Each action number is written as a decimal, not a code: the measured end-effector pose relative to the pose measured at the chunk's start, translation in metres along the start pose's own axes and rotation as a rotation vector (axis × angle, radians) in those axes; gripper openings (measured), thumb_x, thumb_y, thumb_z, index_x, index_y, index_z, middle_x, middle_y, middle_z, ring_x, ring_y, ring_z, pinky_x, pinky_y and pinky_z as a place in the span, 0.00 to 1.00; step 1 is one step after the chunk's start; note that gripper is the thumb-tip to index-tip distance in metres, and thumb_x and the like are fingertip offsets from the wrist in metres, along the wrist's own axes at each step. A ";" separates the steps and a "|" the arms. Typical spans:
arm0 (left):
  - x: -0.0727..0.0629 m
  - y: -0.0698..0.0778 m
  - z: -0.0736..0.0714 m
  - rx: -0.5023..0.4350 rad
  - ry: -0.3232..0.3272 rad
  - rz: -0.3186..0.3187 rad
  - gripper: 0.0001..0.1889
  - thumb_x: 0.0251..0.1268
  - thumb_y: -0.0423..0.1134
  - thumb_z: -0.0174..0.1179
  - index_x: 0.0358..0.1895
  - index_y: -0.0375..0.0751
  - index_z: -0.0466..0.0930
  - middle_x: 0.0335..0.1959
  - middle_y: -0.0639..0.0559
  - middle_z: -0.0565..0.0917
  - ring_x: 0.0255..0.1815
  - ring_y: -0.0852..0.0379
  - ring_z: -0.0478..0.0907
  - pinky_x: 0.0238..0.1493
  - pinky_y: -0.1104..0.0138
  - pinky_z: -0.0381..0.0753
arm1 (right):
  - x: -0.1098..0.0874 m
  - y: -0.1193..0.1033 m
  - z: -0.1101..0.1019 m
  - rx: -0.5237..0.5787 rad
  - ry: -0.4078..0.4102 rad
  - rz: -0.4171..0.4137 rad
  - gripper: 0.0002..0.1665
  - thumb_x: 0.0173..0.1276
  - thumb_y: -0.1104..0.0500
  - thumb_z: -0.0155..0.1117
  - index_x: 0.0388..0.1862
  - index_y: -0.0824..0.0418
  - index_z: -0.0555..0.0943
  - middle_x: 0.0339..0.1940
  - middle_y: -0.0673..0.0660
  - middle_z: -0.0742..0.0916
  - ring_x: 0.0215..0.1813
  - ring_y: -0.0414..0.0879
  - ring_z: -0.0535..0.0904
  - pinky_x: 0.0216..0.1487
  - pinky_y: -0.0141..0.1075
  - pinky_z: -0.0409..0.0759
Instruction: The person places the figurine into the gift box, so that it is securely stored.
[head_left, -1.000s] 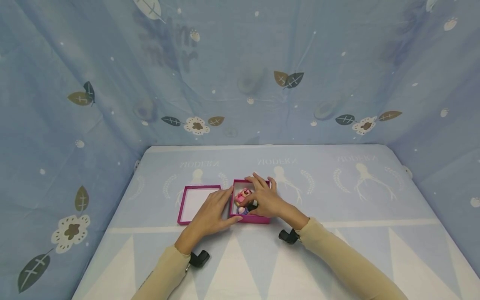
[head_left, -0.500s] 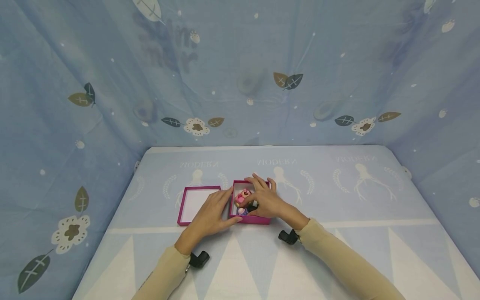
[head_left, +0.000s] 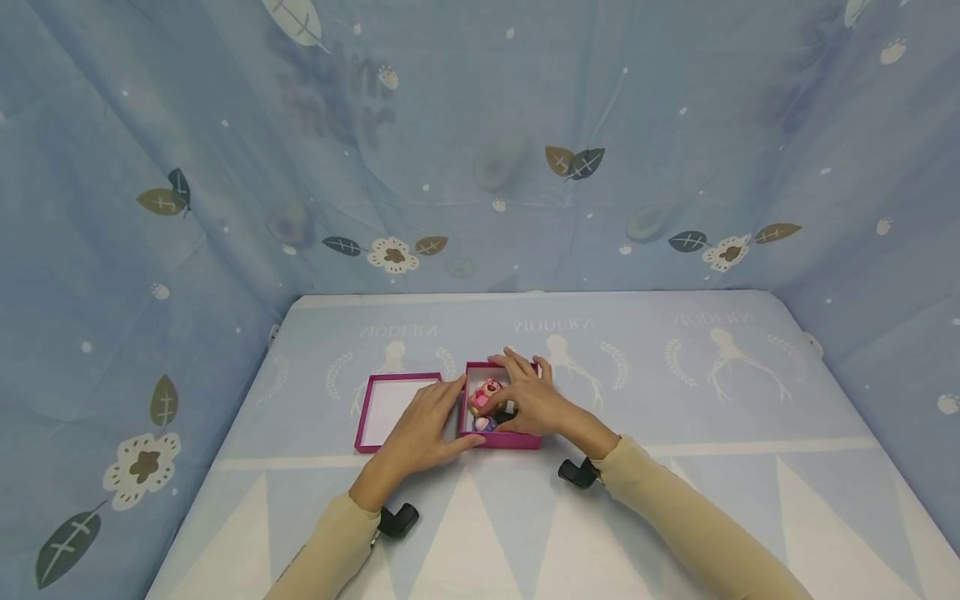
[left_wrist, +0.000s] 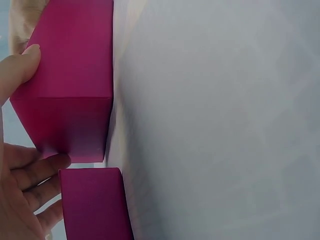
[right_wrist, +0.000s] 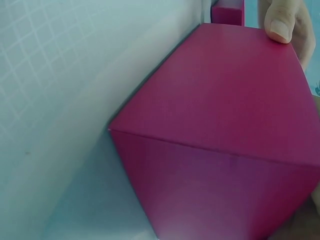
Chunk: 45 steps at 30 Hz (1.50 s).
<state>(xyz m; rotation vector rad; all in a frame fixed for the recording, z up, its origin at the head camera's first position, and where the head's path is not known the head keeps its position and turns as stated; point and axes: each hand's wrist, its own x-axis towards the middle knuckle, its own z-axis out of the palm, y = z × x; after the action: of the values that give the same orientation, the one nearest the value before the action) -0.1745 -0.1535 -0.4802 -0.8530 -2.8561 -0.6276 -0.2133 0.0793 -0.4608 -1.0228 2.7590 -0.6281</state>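
A magenta box (head_left: 512,442) stands uncovered on the table, with a pink toy figure (head_left: 487,390) and a small blue-purple toy (head_left: 484,425) inside. My left hand (head_left: 423,423) holds its near left corner; in the left wrist view the thumb presses the front wall (left_wrist: 75,55) and the fingertips touch the side. My right hand (head_left: 534,404) reaches down into the box from the right. Its thumb and index finger close around a small dark object (head_left: 507,412), mostly hidden by the hand; its kind cannot be made out.
Just left of the box lies a shallow magenta lid (head_left: 362,421), its white inside facing up, partly covered by my left hand. A patterned cloth (head_left: 675,517) covers the table. Blue fabric walls (head_left: 480,225) rise behind and on both sides.
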 end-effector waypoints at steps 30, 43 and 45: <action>-0.004 -0.003 -0.006 -0.015 0.002 -0.010 0.53 0.52 0.67 0.66 0.75 0.37 0.59 0.69 0.43 0.72 0.68 0.42 0.70 0.71 0.49 0.66 | 0.004 0.000 -0.004 0.094 -0.002 -0.037 0.17 0.54 0.45 0.77 0.44 0.42 0.89 0.77 0.59 0.63 0.80 0.64 0.45 0.68 0.71 0.41; -0.013 -0.022 -0.037 -0.056 0.039 -0.093 0.55 0.47 0.65 0.70 0.75 0.39 0.59 0.66 0.44 0.75 0.66 0.44 0.71 0.69 0.46 0.68 | -0.016 -0.013 -0.028 0.201 0.257 -0.030 0.37 0.53 0.45 0.78 0.63 0.48 0.80 0.71 0.60 0.72 0.73 0.60 0.62 0.64 0.63 0.52; -0.020 -0.030 -0.048 -0.076 0.046 -0.131 0.55 0.45 0.64 0.72 0.75 0.40 0.59 0.67 0.44 0.74 0.68 0.42 0.69 0.69 0.43 0.66 | -0.020 -0.025 -0.028 0.220 0.287 -0.030 0.42 0.51 0.44 0.79 0.66 0.49 0.76 0.68 0.58 0.75 0.69 0.57 0.67 0.62 0.59 0.57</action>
<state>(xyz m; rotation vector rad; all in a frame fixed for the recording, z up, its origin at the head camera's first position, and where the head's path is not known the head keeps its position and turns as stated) -0.1750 -0.2064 -0.4520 -0.6554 -2.8806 -0.7642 -0.1909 0.0848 -0.4253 -0.9944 2.8257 -1.1365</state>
